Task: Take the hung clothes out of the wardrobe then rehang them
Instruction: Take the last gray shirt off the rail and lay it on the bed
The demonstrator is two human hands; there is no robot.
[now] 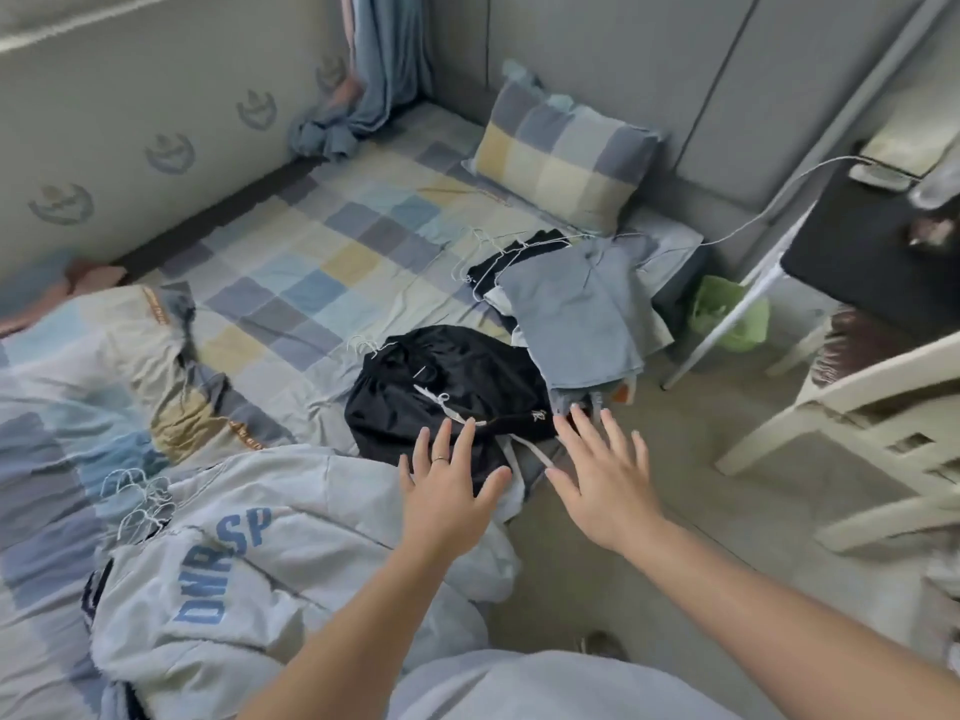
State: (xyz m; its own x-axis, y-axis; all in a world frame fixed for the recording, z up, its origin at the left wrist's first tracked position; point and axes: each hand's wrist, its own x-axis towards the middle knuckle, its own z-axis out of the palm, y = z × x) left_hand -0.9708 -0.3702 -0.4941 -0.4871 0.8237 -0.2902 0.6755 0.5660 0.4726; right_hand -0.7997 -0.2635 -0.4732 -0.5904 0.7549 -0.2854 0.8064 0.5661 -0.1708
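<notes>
Head view: left hand [447, 480] and right hand [602, 475] are stretching forward, fingers spread, grasping nothing, hovering at 6 o'clock of the black garment [452, 387]. Clothes are lying on the bed [332, 241] with hangers [136, 498] in them, probably staged for rehanging; blue-grey pile [576, 314] at 1 o'clock.
</notes>
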